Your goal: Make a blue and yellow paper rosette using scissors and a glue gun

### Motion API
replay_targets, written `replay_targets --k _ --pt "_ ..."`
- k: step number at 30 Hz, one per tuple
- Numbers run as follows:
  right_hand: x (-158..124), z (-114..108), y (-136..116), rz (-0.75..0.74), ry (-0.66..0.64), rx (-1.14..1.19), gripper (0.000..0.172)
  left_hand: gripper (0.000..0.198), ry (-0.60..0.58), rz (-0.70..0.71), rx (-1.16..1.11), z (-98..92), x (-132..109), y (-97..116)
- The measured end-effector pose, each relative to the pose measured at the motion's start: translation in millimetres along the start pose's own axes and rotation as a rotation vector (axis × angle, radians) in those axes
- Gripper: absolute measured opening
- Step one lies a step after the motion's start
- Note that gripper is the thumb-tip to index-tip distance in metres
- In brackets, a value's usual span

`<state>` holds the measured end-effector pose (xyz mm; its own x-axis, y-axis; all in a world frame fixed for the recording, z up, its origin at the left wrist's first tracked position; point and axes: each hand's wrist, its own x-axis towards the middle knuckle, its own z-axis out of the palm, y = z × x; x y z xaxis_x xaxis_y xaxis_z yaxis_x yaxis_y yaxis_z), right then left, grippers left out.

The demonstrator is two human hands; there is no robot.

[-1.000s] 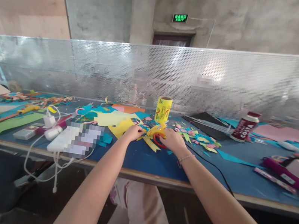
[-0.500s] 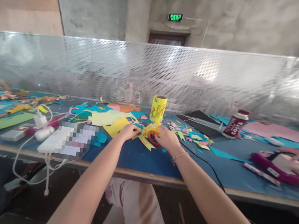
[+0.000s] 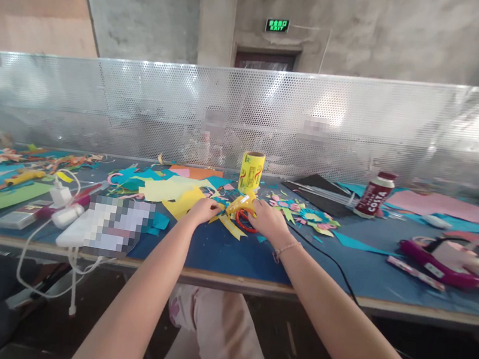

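Note:
My right hand (image 3: 267, 219) is closed around a yellow glue gun (image 3: 242, 203), whose black cord (image 3: 323, 253) trails right toward the table's front edge. Just below it lie the red-orange handles of scissors (image 3: 245, 222), close to my right fingers. The fingers of my left hand (image 3: 205, 210) are pinched together near the glue gun's front end; what they hold is too small to make out. Yellow paper strips (image 3: 232, 227) lie between the two hands, and a yellow paper sheet (image 3: 181, 202) is beside the left one. A yellow tape roll (image 3: 251, 172) stands upright just behind.
On the blue table are paper scraps (image 3: 306, 214), a dark red bottle (image 3: 374, 195), a purple tool (image 3: 437, 264) and a marker-like stick (image 3: 415, 273). To the left lie a white power bank-like block (image 3: 77, 226) with cables and another yellow glue gun (image 3: 26, 176). A perforated metal screen (image 3: 150, 111) borders the back.
The whole view has shifted slightly left. Both hands stay almost in the same place, the right still gripping the glue gun.

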<state>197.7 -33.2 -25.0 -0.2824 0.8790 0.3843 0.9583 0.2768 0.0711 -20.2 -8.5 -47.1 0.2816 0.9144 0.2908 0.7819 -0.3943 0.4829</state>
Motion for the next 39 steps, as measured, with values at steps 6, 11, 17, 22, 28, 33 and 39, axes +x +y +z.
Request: replay_targets --k 6,11,17,22,28,33,39 --pt "-1.7 -4.2 1.2 0.014 0.014 0.004 0.034 0.022 0.005 -0.018 0.038 -1.9 -2.4 4.6" --pt "-2.5 -7.2 2.3 0.021 0.020 -0.004 0.035 0.022 0.007 -0.033 0.019 -1.3 -2.2 4.3" --pt "-2.7 -6.6 5.2 0.038 0.039 0.035 0.037 0.023 0.012 -0.018 0.023 -1.9 -2.5 4.5" --pt "-3.8 -6.2 2.4 0.042 0.057 0.045 0.037 0.023 0.013 -0.011 0.038 -2.3 -2.4 5.0" --pt "-4.5 -2.9 -4.3 -0.016 0.061 0.007 0.037 0.023 0.001 -0.027 0.043 -3.9 -2.9 6.5" --pt "-4.2 -3.2 -5.3 -0.018 0.018 -0.010 0.039 0.023 0.002 -0.031 0.042 -4.1 -3.4 7.4" --pt "-4.9 -5.5 -4.1 -0.006 0.017 -0.004 0.038 0.024 -0.003 -0.029 0.028 -4.0 -3.2 7.2"
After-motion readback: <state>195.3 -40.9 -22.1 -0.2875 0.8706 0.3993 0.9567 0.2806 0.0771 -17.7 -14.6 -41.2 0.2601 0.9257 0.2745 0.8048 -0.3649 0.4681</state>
